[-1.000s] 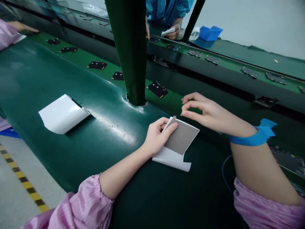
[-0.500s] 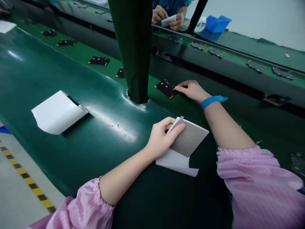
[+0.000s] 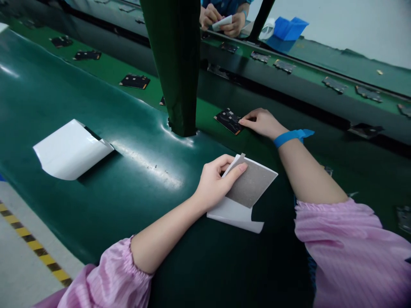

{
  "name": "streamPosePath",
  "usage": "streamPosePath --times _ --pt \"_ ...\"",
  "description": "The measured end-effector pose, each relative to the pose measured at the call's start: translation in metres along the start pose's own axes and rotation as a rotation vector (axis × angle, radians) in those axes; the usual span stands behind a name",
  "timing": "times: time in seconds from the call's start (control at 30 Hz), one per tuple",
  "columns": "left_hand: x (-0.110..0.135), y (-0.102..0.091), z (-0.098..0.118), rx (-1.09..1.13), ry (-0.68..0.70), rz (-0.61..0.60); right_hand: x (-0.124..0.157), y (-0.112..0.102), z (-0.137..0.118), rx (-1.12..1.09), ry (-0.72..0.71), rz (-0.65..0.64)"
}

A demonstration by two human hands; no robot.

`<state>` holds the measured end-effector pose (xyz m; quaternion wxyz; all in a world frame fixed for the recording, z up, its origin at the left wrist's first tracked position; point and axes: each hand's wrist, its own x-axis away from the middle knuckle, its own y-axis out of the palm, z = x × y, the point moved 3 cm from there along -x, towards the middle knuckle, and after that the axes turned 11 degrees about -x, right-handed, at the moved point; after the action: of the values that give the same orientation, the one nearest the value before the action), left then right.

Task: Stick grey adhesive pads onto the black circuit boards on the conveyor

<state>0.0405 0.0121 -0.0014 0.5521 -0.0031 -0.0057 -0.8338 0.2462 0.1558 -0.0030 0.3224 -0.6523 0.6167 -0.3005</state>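
My left hand (image 3: 215, 182) grips a thin stack of grey-faced, white-edged sheets (image 3: 253, 182), thumb on the grey face. A small grey tab sticks up at its top edge. Below it, a white paper sheet (image 3: 236, 216) with a curled lower edge hangs or lies; how it is held is hidden. Farther out, my right hand (image 3: 259, 123), with a blue band at the wrist, has thumb and fingers pinched at the right edge of a black circuit board (image 3: 228, 120). That board lies on the green belt (image 3: 207, 102), with pale squares on its upper face.
A dark green post (image 3: 175, 68) rises between the belt and the near table (image 3: 154, 145). Curled white paper (image 3: 73, 149) lies at left. Several more boards, like this one (image 3: 134, 81), are on the belt. Across the line, a co-worker's hands (image 3: 221, 21) hold something white near a blue box (image 3: 290, 28).
The black board has moved a little to the right along the belt, and my right hand with it. The left hand keeps its hold on the grey sheets. The view has shifted slightly.
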Motion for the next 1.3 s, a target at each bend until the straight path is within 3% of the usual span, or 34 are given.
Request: streamPosePath --times 0.23,0.53,0.8,0.87,1.07,1.3 --pt "0.000 -0.001 0.000 -0.002 0.007 0.000 0.026 -0.006 0.005 -0.011 0.109 0.214" --pt "-0.001 -0.001 0.000 0.006 0.003 0.000 0.073 0.002 -0.006 0.086 -0.004 0.275" --pt "0.000 -0.001 -0.001 0.001 -0.014 0.002 0.098 -0.075 -0.060 0.185 -0.027 0.485" --pt "0.000 -0.001 0.000 -0.001 -0.014 0.004 0.097 -0.072 -0.061 0.193 -0.071 0.444" --pt "0.000 0.000 -0.001 0.010 -0.005 0.014 0.084 -0.027 -0.048 0.047 -0.149 0.125" --pt "-0.001 0.000 0.001 0.038 0.035 0.006 0.110 -0.035 -0.102 -0.157 -0.247 -0.118"
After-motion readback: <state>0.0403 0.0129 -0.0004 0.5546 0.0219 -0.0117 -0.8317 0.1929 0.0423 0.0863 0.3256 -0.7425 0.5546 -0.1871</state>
